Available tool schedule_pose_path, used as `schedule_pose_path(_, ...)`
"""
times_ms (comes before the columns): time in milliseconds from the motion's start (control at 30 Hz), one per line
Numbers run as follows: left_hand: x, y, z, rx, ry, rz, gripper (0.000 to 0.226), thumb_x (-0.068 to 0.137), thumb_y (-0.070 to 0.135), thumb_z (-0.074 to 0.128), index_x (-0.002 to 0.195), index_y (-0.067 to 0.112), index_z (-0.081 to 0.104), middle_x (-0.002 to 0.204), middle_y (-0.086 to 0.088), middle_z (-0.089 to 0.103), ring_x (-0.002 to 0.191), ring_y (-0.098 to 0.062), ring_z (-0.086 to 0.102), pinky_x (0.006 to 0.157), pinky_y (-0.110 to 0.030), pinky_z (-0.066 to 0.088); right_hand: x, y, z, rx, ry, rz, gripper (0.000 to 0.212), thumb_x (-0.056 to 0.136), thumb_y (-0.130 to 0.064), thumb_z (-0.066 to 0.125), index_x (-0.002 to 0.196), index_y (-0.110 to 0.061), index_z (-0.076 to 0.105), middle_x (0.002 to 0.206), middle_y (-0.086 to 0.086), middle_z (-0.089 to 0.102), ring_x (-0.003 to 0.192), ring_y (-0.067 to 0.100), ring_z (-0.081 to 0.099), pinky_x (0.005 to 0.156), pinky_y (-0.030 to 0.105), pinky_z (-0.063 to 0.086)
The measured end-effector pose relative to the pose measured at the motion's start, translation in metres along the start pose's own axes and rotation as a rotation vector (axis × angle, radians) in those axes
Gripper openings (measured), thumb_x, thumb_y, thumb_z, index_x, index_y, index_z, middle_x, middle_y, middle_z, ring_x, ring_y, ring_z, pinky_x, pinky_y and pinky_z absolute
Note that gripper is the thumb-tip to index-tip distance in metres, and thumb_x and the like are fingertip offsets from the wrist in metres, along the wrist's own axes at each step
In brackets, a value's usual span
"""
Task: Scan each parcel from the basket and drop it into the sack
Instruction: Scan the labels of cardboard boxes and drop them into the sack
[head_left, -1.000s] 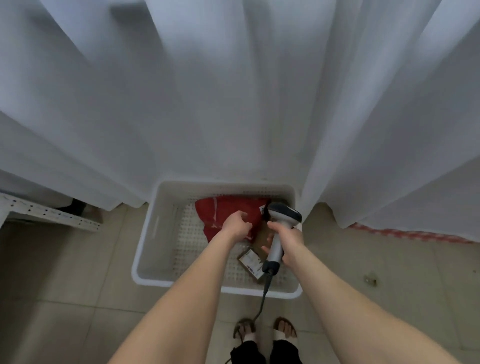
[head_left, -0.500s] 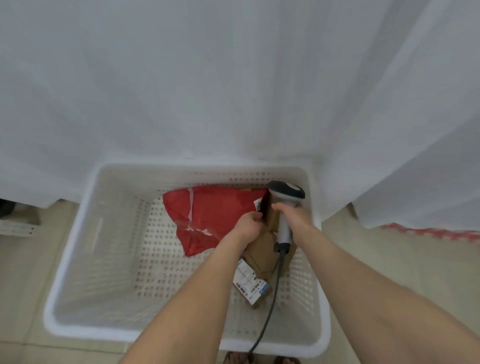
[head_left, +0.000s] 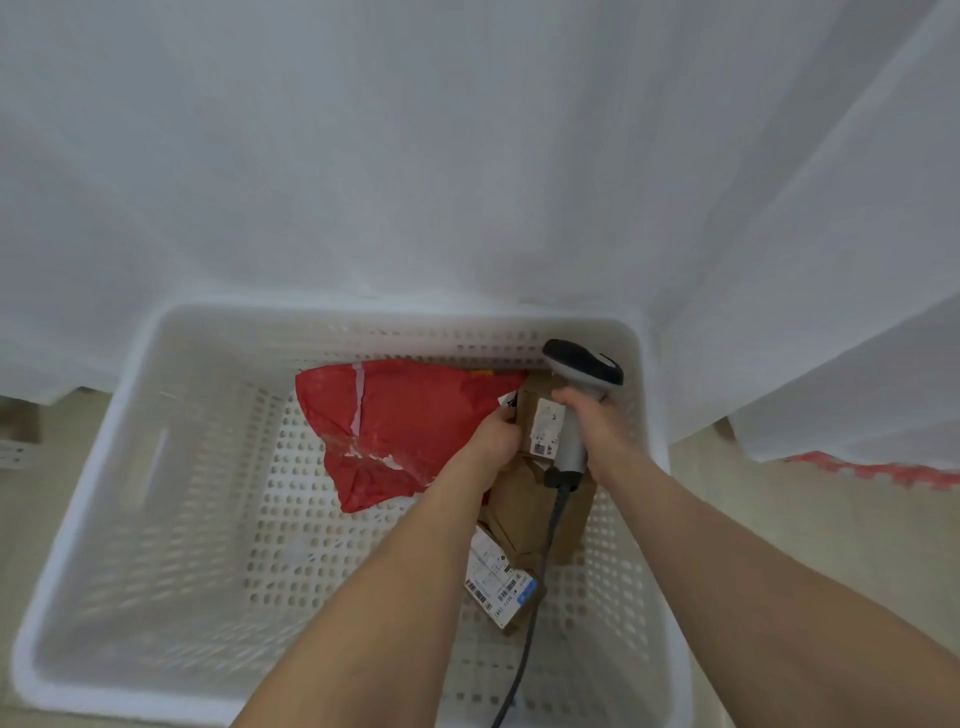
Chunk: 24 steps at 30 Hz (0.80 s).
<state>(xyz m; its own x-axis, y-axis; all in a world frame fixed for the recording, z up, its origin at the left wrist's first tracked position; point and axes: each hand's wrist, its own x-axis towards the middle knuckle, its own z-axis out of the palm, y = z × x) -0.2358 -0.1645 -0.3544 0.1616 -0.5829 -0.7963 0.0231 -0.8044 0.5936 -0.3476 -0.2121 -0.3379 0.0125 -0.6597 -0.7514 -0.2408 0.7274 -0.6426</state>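
Note:
A white perforated basket (head_left: 156, 467) fills the lower view. Inside lie a red plastic mailer (head_left: 400, 426), a small brown box with a white label (head_left: 543, 423) at the back right, and a brown paper parcel (head_left: 524, 514) with a barcode label at its near end. My left hand (head_left: 496, 441) grips the left edge of the small brown box beside the red mailer. My right hand (head_left: 597, 426) holds a grey and black barcode scanner (head_left: 584, 371) by its handle, just right of that box. The scanner's cable (head_left: 524, 639) runs toward me.
White curtain fabric (head_left: 467, 156) hangs behind and to the right of the basket. Beige tiled floor (head_left: 805, 519) shows at the right, with a red patterned strip (head_left: 872, 467). No sack is in view.
The view has closed in on the basket. My left hand has shifted right from the red mailer's edge onto the small brown box, and the scanner has stayed beside it.

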Motion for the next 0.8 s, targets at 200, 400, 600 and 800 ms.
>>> schedule_pose_path(200,-0.043,0.011,-0.032,-0.178,0.129,-0.102,0.037,0.099,0.022,0.039,0.136,0.016,0.043,0.119,-0.007,0.059,0.108,-0.025,0.055,0.094,-0.043,0.047,-0.048,-0.023,0.012,0.056,-0.078,0.008,0.023,0.084,-0.019,0.071,0.101,-0.006,0.062,0.088,0.013,0.07,0.076,0.027,0.068,0.072,0.039,0.057)
schedule_pose_path(400,-0.123,0.053,-0.076,-0.387,0.203,-0.107,0.09,0.063,0.085,0.051,0.128,0.023,0.048,0.125,-0.005,0.06,0.112,-0.031,0.057,0.092,-0.057,0.047,-0.138,-0.076,0.028,0.147,-0.122,0.055,0.041,0.08,-0.018,0.073,0.116,-0.003,0.06,0.106,0.016,0.07,0.095,0.033,0.068,0.09,0.049,0.055)
schedule_pose_path(600,-0.246,0.12,-0.113,-0.476,0.327,-0.107,0.09,0.06,0.074,0.067,0.12,0.009,0.05,0.105,-0.013,0.068,0.088,-0.034,0.069,0.073,-0.056,0.057,-0.249,-0.129,0.027,0.28,-0.138,0.091,0.036,0.081,-0.015,0.074,0.113,-0.002,0.063,0.101,0.017,0.07,0.087,0.03,0.068,0.083,0.044,0.056)
schedule_pose_path(800,-0.347,0.17,-0.133,-0.515,0.306,-0.078,0.065,0.072,0.05,0.061,0.119,0.005,0.059,0.097,-0.015,0.072,0.08,-0.033,0.071,0.066,-0.047,0.058,-0.352,-0.181,0.01,0.382,-0.172,0.101,0.054,0.068,-0.023,0.081,0.116,-0.005,0.064,0.103,0.016,0.072,0.094,0.033,0.069,0.09,0.049,0.055)
